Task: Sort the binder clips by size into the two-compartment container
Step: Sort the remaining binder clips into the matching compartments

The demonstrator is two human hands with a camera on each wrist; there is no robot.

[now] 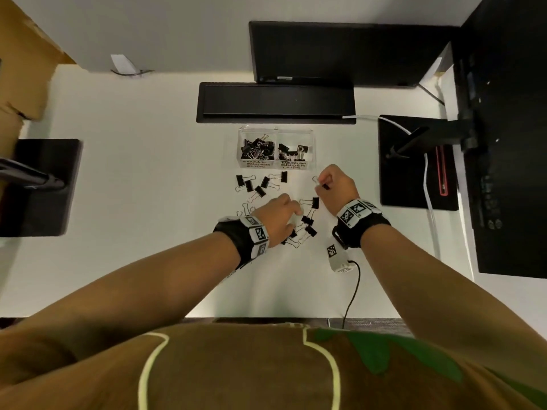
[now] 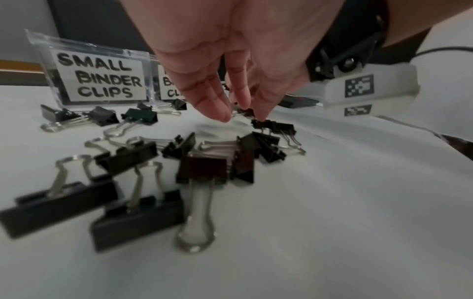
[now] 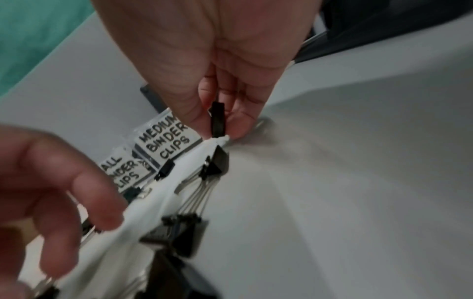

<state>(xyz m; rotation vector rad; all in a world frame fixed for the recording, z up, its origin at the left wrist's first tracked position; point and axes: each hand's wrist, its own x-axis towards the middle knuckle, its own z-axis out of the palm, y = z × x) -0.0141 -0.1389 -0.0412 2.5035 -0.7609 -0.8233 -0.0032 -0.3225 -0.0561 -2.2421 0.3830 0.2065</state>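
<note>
A clear two-compartment container [image 1: 276, 131] stands at mid-table, labelled for small clips [image 2: 102, 76] and medium clips [image 3: 163, 139]; both sides hold black clips. Several loose black binder clips [image 1: 260, 184] lie in front of it on a white sheet [image 2: 332, 202]. My right hand [image 1: 321, 184] pinches a black binder clip [image 3: 217, 119] that seems clamped on the sheet, pulling it up into a ridge. My left hand [image 1: 296, 213] reaches with straight fingers [image 2: 220, 109] down to the sheet among more clips [image 1: 307, 224].
A long black bar [image 1: 275, 102] lies just behind the container, with a monitor [image 1: 340, 51] beyond it. A black stand base [image 1: 414, 161] sits to the right, a black pad [image 1: 38, 187] to the left. A white tagged cube with a cable [image 1: 337, 258] lies under my right wrist.
</note>
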